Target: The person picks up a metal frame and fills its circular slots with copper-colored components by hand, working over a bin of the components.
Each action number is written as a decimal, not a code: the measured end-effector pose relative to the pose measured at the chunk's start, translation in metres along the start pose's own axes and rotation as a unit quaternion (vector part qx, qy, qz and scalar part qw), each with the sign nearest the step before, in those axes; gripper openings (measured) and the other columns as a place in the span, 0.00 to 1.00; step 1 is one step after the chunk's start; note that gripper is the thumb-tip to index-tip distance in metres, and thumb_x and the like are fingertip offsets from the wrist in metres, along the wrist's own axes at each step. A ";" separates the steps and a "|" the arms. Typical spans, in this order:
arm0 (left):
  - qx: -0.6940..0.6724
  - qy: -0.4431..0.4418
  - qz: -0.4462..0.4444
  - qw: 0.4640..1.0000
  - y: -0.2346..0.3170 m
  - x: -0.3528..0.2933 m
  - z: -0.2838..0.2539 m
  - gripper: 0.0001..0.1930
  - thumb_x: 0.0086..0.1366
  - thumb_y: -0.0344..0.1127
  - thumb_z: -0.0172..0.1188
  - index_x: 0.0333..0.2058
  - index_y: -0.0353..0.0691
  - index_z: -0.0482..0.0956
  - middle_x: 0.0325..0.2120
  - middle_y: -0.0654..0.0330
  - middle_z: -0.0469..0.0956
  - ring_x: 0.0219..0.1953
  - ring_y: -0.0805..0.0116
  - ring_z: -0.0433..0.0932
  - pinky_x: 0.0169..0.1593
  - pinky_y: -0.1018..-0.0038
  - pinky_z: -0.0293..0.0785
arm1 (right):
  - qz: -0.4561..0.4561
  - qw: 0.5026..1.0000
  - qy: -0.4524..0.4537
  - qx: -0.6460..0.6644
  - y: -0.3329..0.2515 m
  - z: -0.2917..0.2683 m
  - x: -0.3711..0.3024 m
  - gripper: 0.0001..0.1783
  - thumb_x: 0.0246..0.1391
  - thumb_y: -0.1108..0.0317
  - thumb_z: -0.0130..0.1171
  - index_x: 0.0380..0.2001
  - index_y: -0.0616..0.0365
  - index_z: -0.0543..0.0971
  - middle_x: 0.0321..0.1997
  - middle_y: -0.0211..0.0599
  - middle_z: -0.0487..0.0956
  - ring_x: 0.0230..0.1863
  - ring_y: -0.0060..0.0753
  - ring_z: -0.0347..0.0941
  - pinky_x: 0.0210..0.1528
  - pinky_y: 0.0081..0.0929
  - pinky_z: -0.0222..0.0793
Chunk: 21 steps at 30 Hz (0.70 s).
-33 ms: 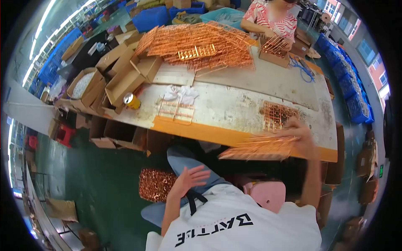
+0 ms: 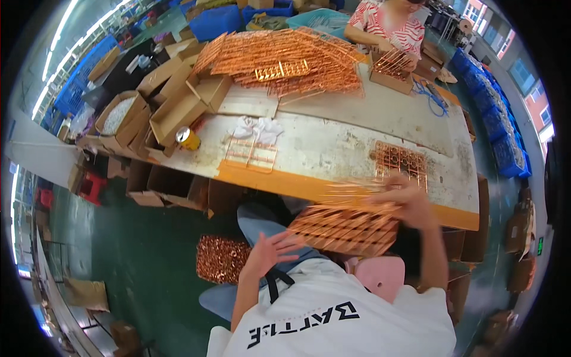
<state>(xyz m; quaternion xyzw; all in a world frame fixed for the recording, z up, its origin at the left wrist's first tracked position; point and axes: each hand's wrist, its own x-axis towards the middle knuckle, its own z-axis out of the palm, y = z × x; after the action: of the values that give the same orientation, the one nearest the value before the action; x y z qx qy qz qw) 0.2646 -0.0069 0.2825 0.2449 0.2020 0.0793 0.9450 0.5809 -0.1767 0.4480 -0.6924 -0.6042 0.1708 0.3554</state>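
A copper-coloured wire rack hangs over my lap, just off the table's front edge. My right hand grips its upper right part, the fingers blurred. Thin blurred copper wires stick out above it; I cannot tell whether they belong to a second rack. Close to the rack's left end, my left hand is open, fingers spread and holding nothing; whether it touches the rack is unclear. A copper wire grid lies flat on the table beyond my right hand. Further left lies a smaller wire frame beside white cloth gloves.
A large pile of copper wire racks covers the table's far side. Cardboard boxes and a yellow can stand at left. Across the table, a person handles racks in a box. A bin of copper pieces sits by my leg.
My right hand has moved left and slightly down, carrying the rack, which now tilts to show its bars. My left hand has risen slightly, nearer the rack's left end.
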 end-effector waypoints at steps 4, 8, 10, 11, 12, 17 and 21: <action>-0.019 0.057 0.201 0.978 0.003 -0.030 -0.017 0.30 0.60 0.49 0.53 0.54 0.35 0.61 0.47 0.52 0.70 0.43 0.66 0.73 0.46 0.66 0.72 | -0.401 0.914 -0.045 -0.048 -0.025 0.129 0.077 0.19 0.44 0.73 0.55 0.43 0.49 0.75 0.42 0.36 0.69 0.53 0.41 0.62 0.55 0.34 0.58; 0.035 0.248 0.272 0.929 0.019 -0.084 -0.016 0.19 0.55 0.24 0.57 0.47 0.35 0.65 0.41 0.56 0.73 0.37 0.72 0.75 0.39 0.75 0.77 | -0.045 0.952 0.004 0.302 -0.021 0.246 0.101 0.25 0.49 0.70 0.56 0.52 0.55 0.65 0.47 0.38 0.68 0.54 0.40 0.62 0.56 0.32 0.59; 0.092 0.343 0.323 0.877 0.019 -0.105 -0.014 0.19 0.55 0.23 0.57 0.46 0.34 0.65 0.38 0.57 0.74 0.36 0.72 0.76 0.37 0.78 0.77 | 0.176 0.779 -0.154 0.582 -0.028 0.272 0.119 0.30 0.51 0.64 0.53 0.56 0.56 0.59 0.52 0.36 0.67 0.52 0.34 0.66 0.55 0.30 0.60; 0.078 0.364 0.338 0.864 0.015 -0.111 -0.022 0.19 0.55 0.23 0.57 0.46 0.34 0.65 0.38 0.57 0.74 0.36 0.72 0.76 0.37 0.78 0.77 | 0.270 0.589 -0.294 0.703 -0.028 0.283 0.123 0.26 0.54 0.62 0.50 0.54 0.58 0.61 0.50 0.36 0.70 0.47 0.29 0.69 0.50 0.27 0.65; 0.114 0.418 0.367 0.823 0.008 -0.117 -0.034 0.18 0.55 0.23 0.57 0.45 0.34 0.66 0.37 0.57 0.75 0.36 0.71 0.76 0.37 0.77 0.77 | 0.298 0.589 -0.358 0.661 -0.039 0.302 0.121 0.24 0.54 0.63 0.50 0.53 0.60 0.62 0.49 0.37 0.71 0.46 0.28 0.70 0.49 0.26 0.66; 0.260 0.644 0.350 0.629 -0.037 -0.154 -0.102 0.16 0.53 0.24 0.60 0.40 0.32 0.67 0.35 0.56 0.75 0.33 0.72 0.76 0.31 0.79 0.74 | 0.149 0.786 -0.399 0.449 -0.063 0.421 0.088 0.14 0.48 0.69 0.58 0.39 0.63 0.74 0.33 0.37 0.77 0.30 0.26 0.74 0.31 0.23 0.73; 0.161 0.681 0.361 0.617 -0.071 -0.170 -0.175 0.20 0.50 0.26 0.63 0.41 0.33 0.65 0.36 0.55 0.73 0.35 0.72 0.72 0.32 0.77 0.70 | 0.092 0.825 -0.396 0.393 -0.065 0.517 0.078 0.14 0.40 0.68 0.65 0.30 0.64 0.76 0.25 0.37 0.77 0.25 0.23 0.73 0.23 0.20 0.70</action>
<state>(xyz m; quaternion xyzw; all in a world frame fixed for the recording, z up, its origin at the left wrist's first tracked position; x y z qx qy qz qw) 0.0410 -0.0357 0.1659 0.3223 0.6920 0.5244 0.3772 0.2064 0.0471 0.1524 -0.4198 -0.5083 0.6849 0.3104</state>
